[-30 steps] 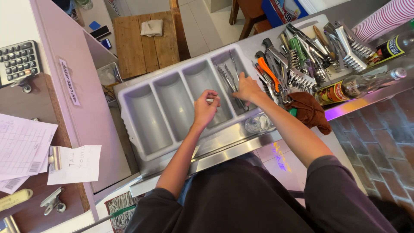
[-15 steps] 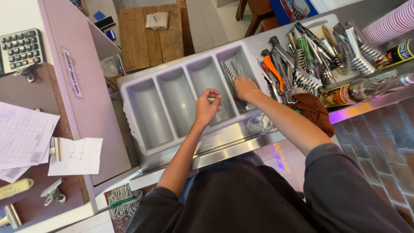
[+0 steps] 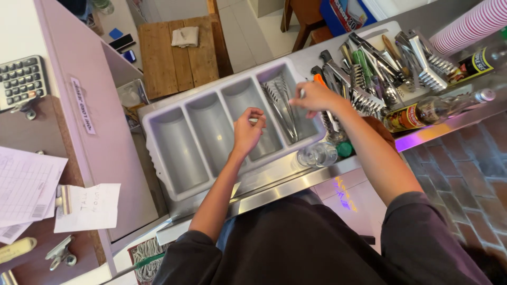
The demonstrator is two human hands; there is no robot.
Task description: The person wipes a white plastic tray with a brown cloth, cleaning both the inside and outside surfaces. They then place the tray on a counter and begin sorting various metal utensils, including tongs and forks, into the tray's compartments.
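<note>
Compared with the earlier frames, the right hand [image 3: 316, 96] has lifted from inside the rightmost compartment to that compartment's right rim; the left hand [image 3: 248, 130] remains over the second compartment from the right.

The stainless steel bench [image 3: 296, 177] is smooth and reflective, with a folded front edge. On it rests the grey plastic cutlery tray [image 3: 182, 158]: a rectangular moulded unit with four long compartments with rounded corners. The three left compartments show bare matte floors. The rightmost compartment holds the metal tongs [image 3: 282, 105], thin polished strips laid lengthwise.

To the right of the tray lies a pile of utensils [image 3: 380, 71], mostly bright metal tongs with scalloped ends, some with orange or green handles. A glass bottle [image 3: 433, 108] with a printed label lies on its side near the bench edge. A stack of striped paper cups [image 3: 472, 24] sits at upper right. A clear glass [image 3: 317, 154] lies just beside the tray front.

Left grip: fingers curled closed; whether it holds anything cannot be determined. Right grip: fingers bent around a thin metal piece at the tray rim.
</note>
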